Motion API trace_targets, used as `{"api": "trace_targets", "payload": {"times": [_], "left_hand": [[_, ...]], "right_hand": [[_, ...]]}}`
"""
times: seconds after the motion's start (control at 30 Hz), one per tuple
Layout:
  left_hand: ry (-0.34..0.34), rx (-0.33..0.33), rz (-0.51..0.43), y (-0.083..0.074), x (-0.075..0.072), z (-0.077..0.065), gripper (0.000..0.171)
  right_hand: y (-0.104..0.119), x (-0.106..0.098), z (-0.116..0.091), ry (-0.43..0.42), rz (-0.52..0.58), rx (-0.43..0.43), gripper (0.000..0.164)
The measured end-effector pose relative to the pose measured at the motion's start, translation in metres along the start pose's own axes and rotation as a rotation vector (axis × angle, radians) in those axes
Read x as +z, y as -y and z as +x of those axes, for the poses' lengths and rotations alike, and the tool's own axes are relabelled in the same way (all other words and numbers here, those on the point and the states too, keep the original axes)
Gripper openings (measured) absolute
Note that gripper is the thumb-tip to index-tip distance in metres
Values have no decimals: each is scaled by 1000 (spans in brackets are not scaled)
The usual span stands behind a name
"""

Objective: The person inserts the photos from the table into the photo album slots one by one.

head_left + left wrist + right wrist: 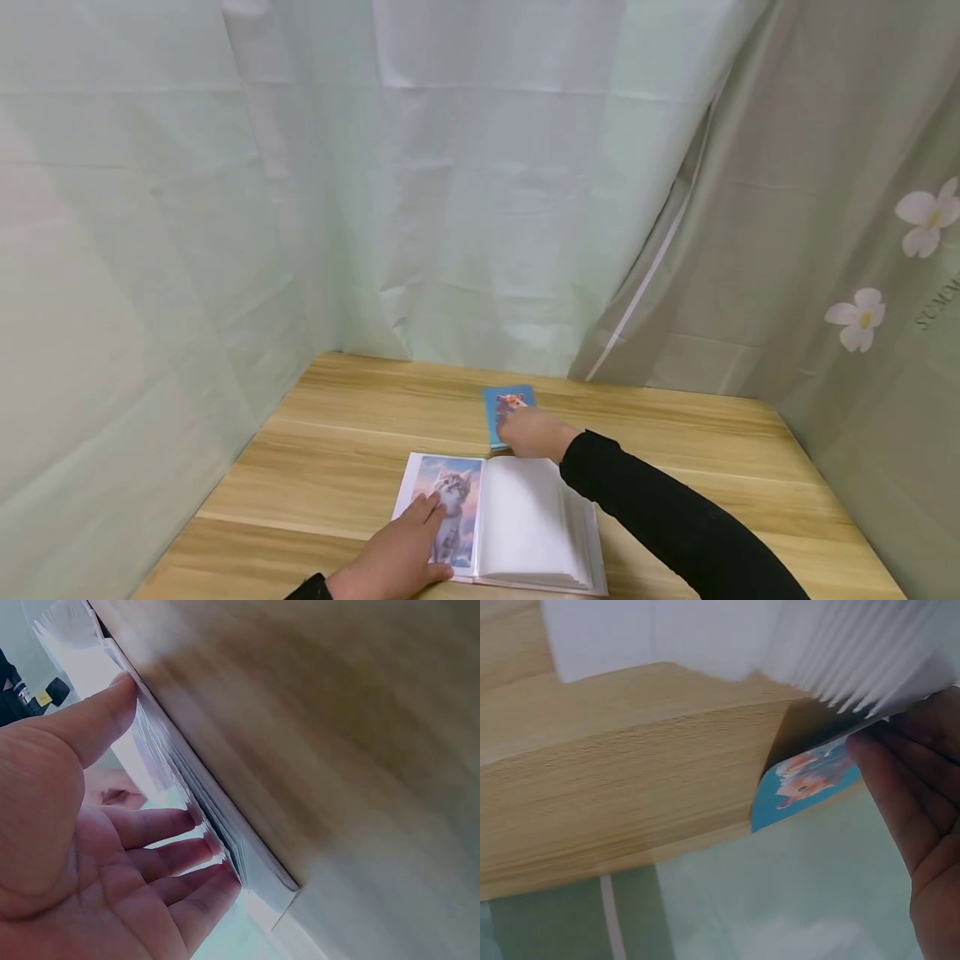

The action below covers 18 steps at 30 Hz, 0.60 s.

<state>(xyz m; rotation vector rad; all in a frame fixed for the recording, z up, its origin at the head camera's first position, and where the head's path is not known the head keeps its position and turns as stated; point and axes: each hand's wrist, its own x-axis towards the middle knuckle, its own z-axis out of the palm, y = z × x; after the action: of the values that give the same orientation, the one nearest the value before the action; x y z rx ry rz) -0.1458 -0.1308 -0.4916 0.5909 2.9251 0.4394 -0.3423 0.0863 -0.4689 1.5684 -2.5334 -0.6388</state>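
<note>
An open photo album [525, 521] lies near the front of the wooden table, with blank white sleeves on its right side. Its left page carries a kitten picture [459, 487]. My left hand [401, 546] rests on that page, fingers extended over the picture and thumb near the lower edge. In the left wrist view, the fingers [187, 862] lie along the edges of the pages. Beyond the album sits a blue picture card [517, 394] with an orange-and-white animal on it. My right hand [536, 433] pinches its near edge; the card [810, 784] looks bent in the right wrist view.
The wooden table [322, 467] extends to both sides of the album. Pale curtains [480, 208] hang behind its far edge and along the left, and a flower-printed curtain [787, 275] hangs at the right. My right sleeve [675, 517] crosses over the album's right edge.
</note>
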Motion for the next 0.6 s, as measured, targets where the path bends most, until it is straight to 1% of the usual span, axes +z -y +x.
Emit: {"api": "trace_targets", "payload": {"times": [0.17,0.37,0.5,0.6], "left_hand": [[-3,1,6,1,1,-1,83],[-14,9,17,3,-1,0,82],[-19,11,5,2,-1,0,82],[-11,10,5,1,-1,-1,81]], "right_hand": [[-1,1,-6,32,85,32,18],[-1,1,-9,48,119,59,11],[-4,2,-11,38,156,44,15],[-12,5,-11,8,248,48,23]]}}
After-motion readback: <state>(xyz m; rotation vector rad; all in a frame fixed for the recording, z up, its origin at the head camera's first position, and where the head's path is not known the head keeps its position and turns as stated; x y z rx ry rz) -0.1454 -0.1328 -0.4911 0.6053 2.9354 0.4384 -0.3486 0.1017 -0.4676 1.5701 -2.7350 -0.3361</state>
